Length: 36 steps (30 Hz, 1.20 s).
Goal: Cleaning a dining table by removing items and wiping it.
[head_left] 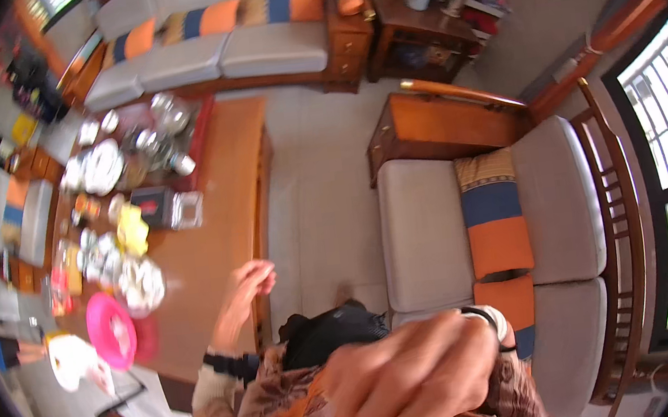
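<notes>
Two hands were inspected: left hand (247,284) beside the desk (196,265), fingers loosely curled, apparently released; right hand (427,375) blurred, its hold undeterminable. I judged a careless leftward swing risked upsetting the pink basin (100,321), near left on the desk.

Looked steeply down from the head through the left fisheye; caught the right hand (419,380) very near, took in table (200,265) and sofa (270,49) farther off.
</notes>
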Available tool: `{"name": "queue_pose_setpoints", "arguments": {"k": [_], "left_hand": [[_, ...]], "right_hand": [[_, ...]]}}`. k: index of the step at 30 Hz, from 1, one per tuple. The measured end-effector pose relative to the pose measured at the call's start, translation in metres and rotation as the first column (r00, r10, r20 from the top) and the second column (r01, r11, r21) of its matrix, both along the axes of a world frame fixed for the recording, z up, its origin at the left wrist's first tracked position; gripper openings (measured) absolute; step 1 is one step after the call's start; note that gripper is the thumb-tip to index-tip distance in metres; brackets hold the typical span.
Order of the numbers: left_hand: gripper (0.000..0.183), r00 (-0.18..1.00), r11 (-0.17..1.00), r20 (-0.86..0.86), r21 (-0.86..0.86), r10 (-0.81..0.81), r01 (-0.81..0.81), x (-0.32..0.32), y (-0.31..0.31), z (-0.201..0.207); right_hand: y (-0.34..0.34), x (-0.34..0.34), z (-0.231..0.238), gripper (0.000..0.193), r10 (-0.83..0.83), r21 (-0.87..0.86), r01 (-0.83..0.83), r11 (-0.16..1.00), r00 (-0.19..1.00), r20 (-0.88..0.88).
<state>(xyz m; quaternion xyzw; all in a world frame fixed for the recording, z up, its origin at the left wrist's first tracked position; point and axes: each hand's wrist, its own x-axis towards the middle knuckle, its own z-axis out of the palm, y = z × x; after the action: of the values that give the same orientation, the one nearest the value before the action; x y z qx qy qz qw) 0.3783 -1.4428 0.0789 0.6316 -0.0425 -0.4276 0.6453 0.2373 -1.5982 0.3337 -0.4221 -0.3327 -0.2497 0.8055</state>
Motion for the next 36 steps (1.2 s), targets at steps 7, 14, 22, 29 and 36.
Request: {"name": "queue_pose_setpoints", "arguments": {"k": [7, 14, 22, 29, 36], "left_hand": [[0.016, 0.964, 0.961, -0.048, 0.106, 0.262, -0.255, 0.063, -0.027, 0.002], [0.013, 0.961, 0.965, -0.123, 0.122, 0.247, -0.233, 0.206, -0.087, -0.031], [0.017, 0.996, 0.999, 0.094, 0.046, -0.002, -0.003, 0.375, -0.245, 0.01], [0.018, 0.945, 0.964, 0.221, -0.062, -0.239, 0.258, 0.43, -0.415, 0.039], [0.016, 0.951, 0.976, 0.218, 0.06, -0.218, 0.21, 0.465, -0.52, 0.045]], "right_hand": [[-0.096, 0.104, 0.009, 0.024, 0.584, 0.188, -0.606, 0.773, 0.796, 0.159], [-0.187, 0.222, 0.001, 0.019, 0.521, 0.101, -0.531, 0.841, 0.846, 0.11], [-0.337, 0.288, -0.004, 0.021, -0.068, -0.274, 0.017, 0.962, 0.982, -0.178], [-0.576, 0.324, -0.105, 0.008, -0.827, -0.645, 0.552, 0.528, 0.163, -0.538], [-0.782, 0.333, -0.233, 0.007, -0.834, -0.782, 0.391, 0.485, -0.063, -0.548]]}}
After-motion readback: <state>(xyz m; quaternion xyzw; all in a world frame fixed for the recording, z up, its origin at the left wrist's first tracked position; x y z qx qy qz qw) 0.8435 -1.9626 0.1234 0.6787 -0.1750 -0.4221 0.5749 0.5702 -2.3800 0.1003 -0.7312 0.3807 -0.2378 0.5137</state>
